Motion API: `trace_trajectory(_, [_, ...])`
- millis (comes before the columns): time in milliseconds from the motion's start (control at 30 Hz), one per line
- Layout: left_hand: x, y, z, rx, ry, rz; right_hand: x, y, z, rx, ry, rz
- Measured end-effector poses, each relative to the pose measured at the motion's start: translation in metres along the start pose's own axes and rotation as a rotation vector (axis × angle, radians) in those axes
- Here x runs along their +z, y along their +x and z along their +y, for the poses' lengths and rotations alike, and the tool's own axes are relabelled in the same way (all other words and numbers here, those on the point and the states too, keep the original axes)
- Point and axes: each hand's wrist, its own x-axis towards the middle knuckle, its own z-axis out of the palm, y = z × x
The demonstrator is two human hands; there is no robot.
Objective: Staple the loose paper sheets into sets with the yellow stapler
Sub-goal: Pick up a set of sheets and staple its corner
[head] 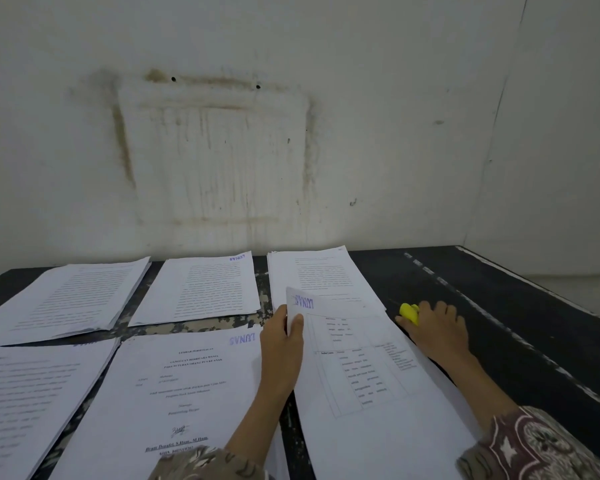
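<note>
My left hand (284, 341) pinches the far left corner of a printed paper set (368, 382) and lifts that corner off the table. The set lies at the front right and carries a purple stamp and a table of text. My right hand (437, 327) rests on the dark table just right of the set, fingers closed on the small yellow stapler (408, 311). Only the stapler's yellow end shows past my fingers.
Several other printed paper stacks lie on the dark table (499, 323): three along the back (194, 289), two at the front left (177, 393). A stained white wall (222, 150) stands right behind the table. The table's right edge runs diagonally at the right.
</note>
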Motion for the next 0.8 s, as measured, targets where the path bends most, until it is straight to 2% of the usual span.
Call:
trace_trajectory(133, [0.002, -0.002, -0.003, 0.025, 0.016, -0.038, -0.011, -0.004, -0.008, -0.009, -0.059, 0.124])
trace_trajectory(233, [0.004, -0.003, -0.005, 0.125, 0.076, -0.053, -0.018, -0.008, -0.02, -0.091, 0.205, 0.194])
trace_trajectory(367, [0.007, -0.008, -0.003, 0.283, 0.248, -0.126, -0.029, -0.024, -0.047, -0.156, 0.862, -0.063])
trace_trajectory(433, [0.008, -0.013, 0.004, 0.314, 0.295, -0.208, -0.035, -0.035, -0.06, -0.168, 1.091, -0.177])
trace_trajectory(533, [0.01, -0.017, 0.009, 0.357, 0.343, -0.28, -0.038, -0.043, -0.071, -0.203, 1.246, -0.307])
trace_trajectory(633, [0.013, -0.017, 0.006, 0.395, 0.411, -0.274, -0.041, -0.047, -0.072, -0.249, 1.368, -0.401])
trace_trajectory(800, [0.014, -0.018, 0.004, 0.291, 0.34, -0.217, -0.045, -0.047, -0.067, -0.249, 1.452, -0.465])
